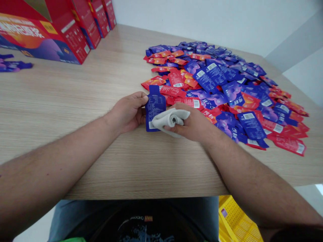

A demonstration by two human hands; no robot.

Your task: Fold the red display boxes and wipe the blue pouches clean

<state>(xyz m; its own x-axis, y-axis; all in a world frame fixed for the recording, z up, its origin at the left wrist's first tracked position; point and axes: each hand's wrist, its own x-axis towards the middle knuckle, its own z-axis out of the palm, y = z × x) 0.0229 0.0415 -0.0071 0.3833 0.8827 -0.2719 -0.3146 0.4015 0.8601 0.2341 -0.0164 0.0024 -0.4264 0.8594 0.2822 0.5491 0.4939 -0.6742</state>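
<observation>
Below the table edge, a yellow perforated plastic container (pixel 236 218) shows at lower right, beside the person's dark T-shirt (pixel 136 223). On the wood-grain tabletop (pixel 75 101), the left hand (pixel 127 112) is curled closed around the edge of a blue foil sachet (pixel 156 104), holding it upright with its narrow neck pointing away from the person. That grip appears intended to steady the sachet, whose lower end sits at or just above the surface; the exact contact cannot be told. The right hand (pixel 193 124) is nearly closed on a folded white cloth (pixel 170 119), pressing it against the sachet's lower face, apparently braced by the opposing left hand. Just beyond lies a spread heap of red and blue sachets (pixel 222 84), with some overlapping. Farther off, at upper left, stand red printed cartons (pixel 70 33) near loose blue sachets (pixel 12 64), set back along the wall (pixel 214 20).
</observation>
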